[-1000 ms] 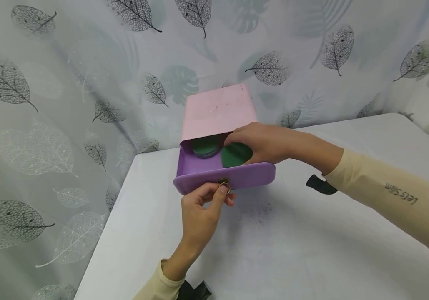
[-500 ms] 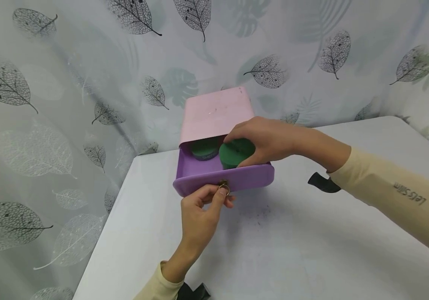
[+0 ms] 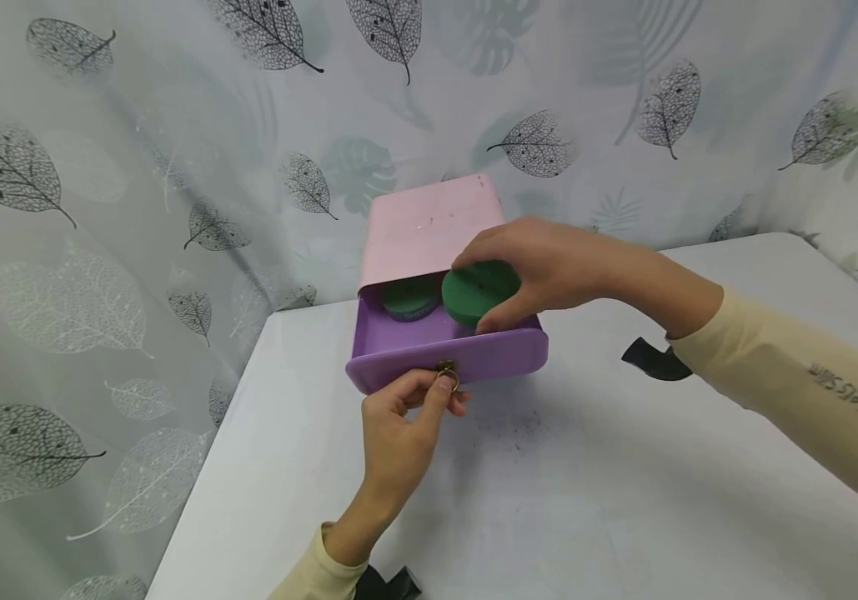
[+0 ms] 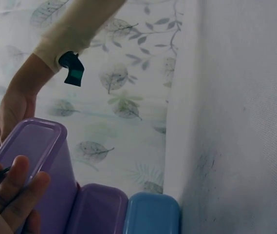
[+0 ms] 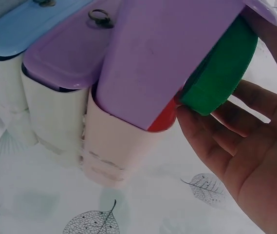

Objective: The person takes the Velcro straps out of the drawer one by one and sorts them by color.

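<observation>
A purple drawer (image 3: 398, 367) stands pulled out of a pink casing (image 3: 432, 225). My left hand (image 3: 402, 433) pinches the brass ring pull (image 3: 449, 381) on its front. With thumb and fingers, my right hand (image 3: 556, 262) grips a thick green disc (image 3: 474, 293), tilted at the drawer's right side and partly above its rim. In the right wrist view the green disc (image 5: 221, 73) shows its plain green edge against the drawer wall. A second green disc (image 3: 408, 302), with dark lettering on its side, lies farther back in the drawer, partly under the casing.
Below are a shut purple drawer (image 5: 72, 53) and a blue drawer (image 5: 26, 29), each with a ring pull. Something red (image 5: 165, 117) shows at the casing's opening. The white table (image 3: 549, 492) meets a leaf-print curtain (image 3: 594, 50) behind.
The right hand has lifted the green disc up and slightly right, from inside the drawer to partly above its rim. The left hand stays on the ring pull; the drawer has not moved.
</observation>
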The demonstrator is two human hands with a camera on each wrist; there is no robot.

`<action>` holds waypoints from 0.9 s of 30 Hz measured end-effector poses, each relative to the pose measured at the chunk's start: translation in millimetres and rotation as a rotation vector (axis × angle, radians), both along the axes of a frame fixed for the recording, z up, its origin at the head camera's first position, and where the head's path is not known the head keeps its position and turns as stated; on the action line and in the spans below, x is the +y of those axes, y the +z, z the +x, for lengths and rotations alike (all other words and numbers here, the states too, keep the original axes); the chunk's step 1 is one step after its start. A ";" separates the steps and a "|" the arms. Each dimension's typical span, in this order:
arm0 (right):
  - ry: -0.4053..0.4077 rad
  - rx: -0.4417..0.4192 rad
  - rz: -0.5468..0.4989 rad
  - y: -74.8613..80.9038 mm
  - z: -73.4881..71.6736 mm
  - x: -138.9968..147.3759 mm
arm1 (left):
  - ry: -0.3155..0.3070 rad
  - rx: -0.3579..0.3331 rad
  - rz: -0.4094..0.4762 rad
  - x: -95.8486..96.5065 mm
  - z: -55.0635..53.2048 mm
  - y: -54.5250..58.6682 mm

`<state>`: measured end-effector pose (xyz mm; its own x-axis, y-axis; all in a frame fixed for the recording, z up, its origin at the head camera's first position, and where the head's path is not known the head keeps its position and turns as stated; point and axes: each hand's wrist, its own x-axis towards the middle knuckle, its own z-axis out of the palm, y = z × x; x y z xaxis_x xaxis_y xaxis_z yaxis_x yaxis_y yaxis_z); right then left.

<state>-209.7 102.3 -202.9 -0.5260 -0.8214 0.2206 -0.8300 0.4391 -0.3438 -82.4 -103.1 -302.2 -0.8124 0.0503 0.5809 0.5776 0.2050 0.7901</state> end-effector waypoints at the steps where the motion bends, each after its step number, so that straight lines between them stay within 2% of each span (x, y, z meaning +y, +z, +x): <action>1: -0.002 0.000 -0.003 1.3 0.5 0.7 | -0.002 0.009 0.001 -0.7 -2.0 -3.5; 7: -0.005 0.014 -0.035 8.1 3.0 6.7 | -0.009 0.021 0.003 -6.2 -12.9 -24.3; 14: -0.043 0.032 -0.046 9.8 4.9 21.6 | -0.015 0.012 0.005 -6.9 -14.3 -27.2; 27: -0.095 0.058 -0.078 12.3 5.5 55.4 | -0.013 0.026 0.004 -7.9 -14.9 -25.5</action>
